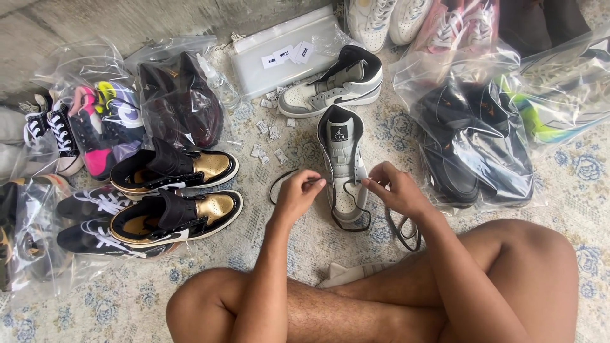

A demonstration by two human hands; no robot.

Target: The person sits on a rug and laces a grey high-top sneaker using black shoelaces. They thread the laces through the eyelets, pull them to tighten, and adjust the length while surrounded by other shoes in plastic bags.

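rug (pixel 584 171) | grey sneaker (pixel 344 166) | gold-black sneakers (pixel 178 203) | bagged shoes (pixel 473 146)

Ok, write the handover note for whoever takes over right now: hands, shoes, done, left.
Left hand: pinching one end of the black lace.
Right hand: pinching the other end at the grey high-top, which stands on the rug before the crossed legs.
Its twin lies on its side behind, unlaced.
Done: lace only at the toe.
Left: upper eyelets, twin shoe.

Bare forearms and bare crossed legs; a white sock (pixel 346 275) shows.
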